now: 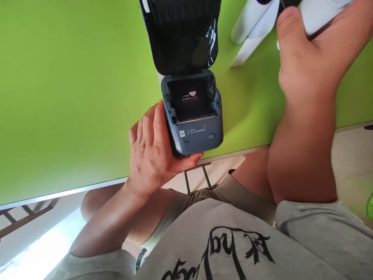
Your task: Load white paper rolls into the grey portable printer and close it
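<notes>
A blue-grey label printer stands near the front edge of the green table, its black lid swung up and its paper bay exposed. My left hand wraps around the printer's left side and front, thumb along the bottom edge. At the upper right, my right hand is closed around a white roll, which runs out of the top of the view; its fingertips are hidden. Left of that hand lies another white paper roll with a loose strip trailing off it.
The green table has a pale metal edge close to my lap. Below it show my legs and some metal chair or table bars. A green object peeks in at the right edge, low down.
</notes>
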{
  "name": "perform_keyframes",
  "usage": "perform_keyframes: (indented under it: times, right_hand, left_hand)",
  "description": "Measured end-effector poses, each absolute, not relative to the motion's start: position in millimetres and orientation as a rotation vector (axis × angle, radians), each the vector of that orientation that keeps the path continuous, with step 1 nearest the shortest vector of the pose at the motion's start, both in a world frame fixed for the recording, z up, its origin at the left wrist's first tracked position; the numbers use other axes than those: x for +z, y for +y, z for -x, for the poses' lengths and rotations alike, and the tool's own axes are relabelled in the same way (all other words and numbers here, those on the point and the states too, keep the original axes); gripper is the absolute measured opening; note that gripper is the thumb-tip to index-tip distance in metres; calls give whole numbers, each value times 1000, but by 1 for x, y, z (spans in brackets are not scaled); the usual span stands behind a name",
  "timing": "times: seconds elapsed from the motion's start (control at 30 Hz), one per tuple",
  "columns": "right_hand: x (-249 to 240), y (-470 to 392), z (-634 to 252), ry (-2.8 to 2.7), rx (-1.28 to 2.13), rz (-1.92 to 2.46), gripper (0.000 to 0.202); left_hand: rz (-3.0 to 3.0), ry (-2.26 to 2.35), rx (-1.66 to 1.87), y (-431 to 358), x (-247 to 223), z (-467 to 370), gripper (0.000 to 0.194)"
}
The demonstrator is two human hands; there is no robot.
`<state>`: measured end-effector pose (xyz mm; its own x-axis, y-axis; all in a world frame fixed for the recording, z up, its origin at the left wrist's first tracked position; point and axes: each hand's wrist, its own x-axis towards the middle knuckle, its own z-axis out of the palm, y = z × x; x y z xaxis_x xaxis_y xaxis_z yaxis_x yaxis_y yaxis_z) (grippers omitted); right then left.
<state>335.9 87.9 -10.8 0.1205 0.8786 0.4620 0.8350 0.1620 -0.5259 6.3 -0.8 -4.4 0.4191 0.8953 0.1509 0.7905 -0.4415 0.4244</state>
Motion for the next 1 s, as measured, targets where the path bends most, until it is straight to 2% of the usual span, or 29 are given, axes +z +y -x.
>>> perform_keyframes:
  times: [0.13, 0.27, 0.43, 0.57, 0.67, 0.83, 0.9, 1.0]
  right_hand:
    - [-14, 95, -327, -1638, -117, 1542, 40]
    - [-16, 96, -319, -1534, -91, 1784, 36]
    - [-8, 92, -313, -1468, -30, 1976, 55]
    - [8, 82, -308, -1606, -124, 1832, 57]
    - [19, 75, -301, -1779, -217, 1751, 68]
    - [27, 74, -276, -1860, -88, 2016, 87]
    - [25, 75, -267, -1871, -86, 2041, 88]
    - [21, 76, -260, -1857, -104, 2014, 79]
  left_hand:
    - [-2427, 1467, 531, -1, -6, -7, 111]
    - [-2455, 1461, 565, 0, -7, -7, 112]
    - [-2491, 1432, 600, 1, -6, -6, 107]
    - [-2506, 1435, 591, 0, -5, -6, 106]
    - [-2511, 1442, 585, 0, -5, -6, 105]
    - [-2495, 1445, 592, 0, -6, -6, 104]
    - [-2478, 1438, 598, 0, -6, -6, 104]
    - [-2462, 1435, 585, 0, -5, -6, 105]
